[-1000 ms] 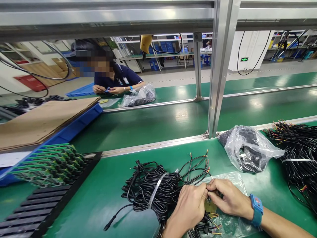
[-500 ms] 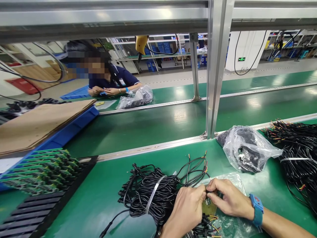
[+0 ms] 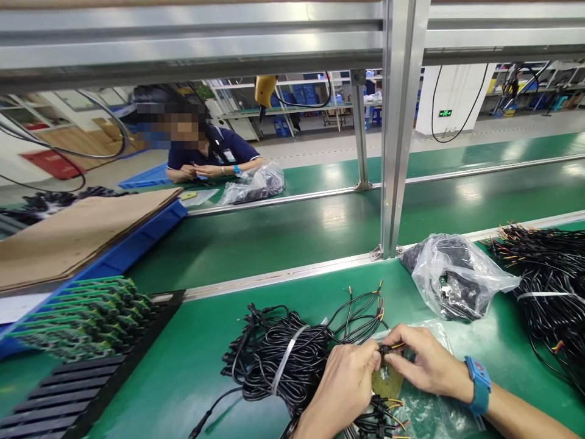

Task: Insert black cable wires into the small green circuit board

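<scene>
My left hand [image 3: 350, 375] pinches a thin black cable end [image 3: 385, 349] between thumb and fingertips. Facing it, my right hand [image 3: 427, 360] has its thumb and index finger around the same piece, where yellow wire shows between them. A blue band is on my right wrist. Below the fingertips lie a yellowish flat piece [image 3: 386, 384] and a clear plastic bag [image 3: 439, 399]. Several black connectors with red and yellow wire ends [image 3: 381, 411] sit beneath my left hand. Beside that hand is a tied bundle of black cables [image 3: 283, 356].
A plastic bag of dark parts [image 3: 457, 277] and a big cable bundle [image 3: 548, 292] lie at right. Green circuit boards [image 3: 91, 314] stand in a black rack [image 3: 68, 390] at left, by a blue tray [image 3: 128, 244]. A metal post [image 3: 395, 134] rises ahead; a co-worker [image 3: 214, 152] sits beyond.
My right fingers have loosened and drawn slightly apart from the left, exposing the black piece and its yellow wire. The left hand keeps its pinch. The view has shifted slightly.
</scene>
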`<state>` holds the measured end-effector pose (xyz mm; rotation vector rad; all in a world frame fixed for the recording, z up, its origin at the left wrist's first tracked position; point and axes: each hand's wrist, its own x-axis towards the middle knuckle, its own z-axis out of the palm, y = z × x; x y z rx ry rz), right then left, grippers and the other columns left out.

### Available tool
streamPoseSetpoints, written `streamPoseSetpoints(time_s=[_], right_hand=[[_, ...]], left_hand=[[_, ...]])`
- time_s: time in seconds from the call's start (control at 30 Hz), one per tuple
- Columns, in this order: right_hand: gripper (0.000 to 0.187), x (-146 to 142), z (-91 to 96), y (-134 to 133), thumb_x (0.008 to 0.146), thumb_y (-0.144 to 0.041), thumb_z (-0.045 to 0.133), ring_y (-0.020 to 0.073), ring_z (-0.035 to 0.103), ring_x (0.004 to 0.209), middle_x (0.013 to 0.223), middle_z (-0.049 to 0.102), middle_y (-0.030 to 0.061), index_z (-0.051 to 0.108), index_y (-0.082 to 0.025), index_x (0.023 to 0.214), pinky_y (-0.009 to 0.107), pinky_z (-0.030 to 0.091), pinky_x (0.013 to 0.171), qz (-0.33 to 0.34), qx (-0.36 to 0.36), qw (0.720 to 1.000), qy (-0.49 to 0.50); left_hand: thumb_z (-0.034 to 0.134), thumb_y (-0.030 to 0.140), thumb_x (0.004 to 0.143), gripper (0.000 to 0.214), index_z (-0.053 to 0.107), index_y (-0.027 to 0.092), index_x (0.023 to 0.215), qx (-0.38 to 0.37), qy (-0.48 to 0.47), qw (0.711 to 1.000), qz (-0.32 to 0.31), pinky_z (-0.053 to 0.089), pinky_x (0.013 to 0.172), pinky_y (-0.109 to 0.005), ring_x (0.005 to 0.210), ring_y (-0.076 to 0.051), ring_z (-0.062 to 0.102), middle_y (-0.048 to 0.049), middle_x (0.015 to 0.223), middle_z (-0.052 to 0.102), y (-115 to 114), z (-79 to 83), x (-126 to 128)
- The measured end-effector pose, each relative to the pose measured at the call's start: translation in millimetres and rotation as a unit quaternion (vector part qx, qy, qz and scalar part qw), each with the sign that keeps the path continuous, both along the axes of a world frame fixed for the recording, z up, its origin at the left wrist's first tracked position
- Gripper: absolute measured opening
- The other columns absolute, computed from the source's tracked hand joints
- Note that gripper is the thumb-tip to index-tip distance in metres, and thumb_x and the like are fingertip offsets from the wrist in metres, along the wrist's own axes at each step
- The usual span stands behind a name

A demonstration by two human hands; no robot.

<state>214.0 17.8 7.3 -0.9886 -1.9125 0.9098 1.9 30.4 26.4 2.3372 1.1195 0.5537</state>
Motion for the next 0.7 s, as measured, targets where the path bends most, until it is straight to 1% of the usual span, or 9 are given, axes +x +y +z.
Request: streamPoseSetpoints(time_s=[0.1,0.27,0.53,0.7], right_hand=[[0.006,-1.1,-1.8,0.1,0.091,-0.018,0.060,0.0128,0.062,0.072,0.083,0.069,0.0010,0.059,-0.020,0.096,0.024,0.045,0.065,-0.004,0.013,1.000,-0.003],[0.008,-5.3,-7.7,-0.5,0.086,-0.015,0.058,0.0125,0.056,0.066,0.079,0.064,0.0005,0.055,-0.020,0.092,0.024,0.040,0.060,-0.002,0.013,1.000,0.003],[0.008,-7.8,-8.1,-3.2,0.087,-0.014,0.056,0.0102,0.048,0.061,0.076,0.059,-0.0013,0.053,-0.020,0.093,0.024,0.034,0.057,0.014,0.011,1.000,0.009],[0.009,-9.2,-12.9,-3.4,0.088,-0.014,0.055,0.0099,0.048,0.061,0.074,0.058,-0.0023,0.052,-0.020,0.094,0.023,0.035,0.058,0.025,0.027,0.999,0.004]], left_hand=[[0.039,0.016,0.098,0.026,0.049,0.020,0.074,-0.001,0.003,1.000,-0.001,0.023,0.057,-0.030,0.055,-0.014,0.048,0.0029,0.062,0.054,-0.2,-1.6,-0.9],[0.042,0.015,0.096,0.024,0.047,0.020,0.072,-0.006,-0.006,1.000,-0.002,0.022,0.057,-0.031,0.054,-0.014,0.045,0.0029,0.060,0.052,-0.7,-4.4,0.2],[0.041,0.014,0.094,0.025,0.048,0.019,0.070,-0.030,-0.019,0.999,-0.009,0.022,0.057,-0.031,0.053,-0.014,0.046,0.0029,0.058,0.052,-0.7,-3.1,0.9],[0.040,0.016,0.094,0.027,0.047,0.019,0.069,-0.059,0.024,0.998,-0.001,0.019,0.058,-0.032,0.054,-0.015,0.044,0.0019,0.059,0.054,-2.6,-5.8,-0.4]])
